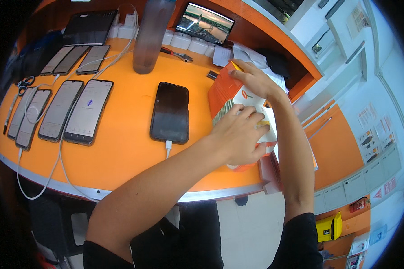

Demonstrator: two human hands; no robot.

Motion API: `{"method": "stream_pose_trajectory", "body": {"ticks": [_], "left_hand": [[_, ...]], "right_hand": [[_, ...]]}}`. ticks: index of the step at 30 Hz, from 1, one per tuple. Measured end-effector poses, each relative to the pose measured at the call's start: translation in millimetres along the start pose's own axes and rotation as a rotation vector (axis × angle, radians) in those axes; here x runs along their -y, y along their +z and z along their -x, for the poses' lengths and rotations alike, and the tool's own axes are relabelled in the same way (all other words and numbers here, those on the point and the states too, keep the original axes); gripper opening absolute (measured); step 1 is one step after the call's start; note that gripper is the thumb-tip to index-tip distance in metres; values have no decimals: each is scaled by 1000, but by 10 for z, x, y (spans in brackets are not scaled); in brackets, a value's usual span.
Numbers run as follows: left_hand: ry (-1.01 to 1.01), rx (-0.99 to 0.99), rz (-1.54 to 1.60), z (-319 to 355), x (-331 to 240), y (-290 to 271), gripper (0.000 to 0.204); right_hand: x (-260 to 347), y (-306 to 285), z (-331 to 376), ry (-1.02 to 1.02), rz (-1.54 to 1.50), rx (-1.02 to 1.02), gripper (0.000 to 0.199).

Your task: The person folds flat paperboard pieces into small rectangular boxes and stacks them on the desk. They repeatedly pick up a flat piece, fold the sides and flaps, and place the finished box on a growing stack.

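Observation:
An orange and white cardboard box (221,89) stands tilted on the right part of the orange table. A row of thin, pale-edged packets (224,111) shows along its open side. My right hand (255,80) is closed around the far end of the box, its fingers over the upper edge. Across the near part lies my left hand (240,134), its fingers bent and closed on the packets; their tips are partly hidden. Left of the box is a dark smartphone (169,112) with a white cable plugged into its lower end.
Several lit smartphones (89,110) with white cables lie at the left. A tall grey bottle (151,40) stands at the back, beside an adjustable wrench (182,56). Behind are a tablet with a lit screen (205,23) and loose papers (251,56). The table's rim (211,193) curves in front.

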State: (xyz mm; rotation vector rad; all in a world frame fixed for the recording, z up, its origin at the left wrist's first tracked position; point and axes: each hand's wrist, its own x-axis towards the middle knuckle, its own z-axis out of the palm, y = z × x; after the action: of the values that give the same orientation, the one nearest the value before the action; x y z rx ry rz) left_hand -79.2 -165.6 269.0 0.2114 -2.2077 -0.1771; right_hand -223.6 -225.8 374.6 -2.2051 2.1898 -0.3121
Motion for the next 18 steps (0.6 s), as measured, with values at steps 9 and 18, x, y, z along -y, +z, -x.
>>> {"method": "stream_pose_trajectory", "body": {"ticks": [9,18], "left_hand": [[-19,244,-133,30,-110,32,49],[-39,253,-11,2,-103,3,48]], "right_hand": [[62,30,-4,73,45,88,68],[92,53,-50,51,32,165,66]]}}
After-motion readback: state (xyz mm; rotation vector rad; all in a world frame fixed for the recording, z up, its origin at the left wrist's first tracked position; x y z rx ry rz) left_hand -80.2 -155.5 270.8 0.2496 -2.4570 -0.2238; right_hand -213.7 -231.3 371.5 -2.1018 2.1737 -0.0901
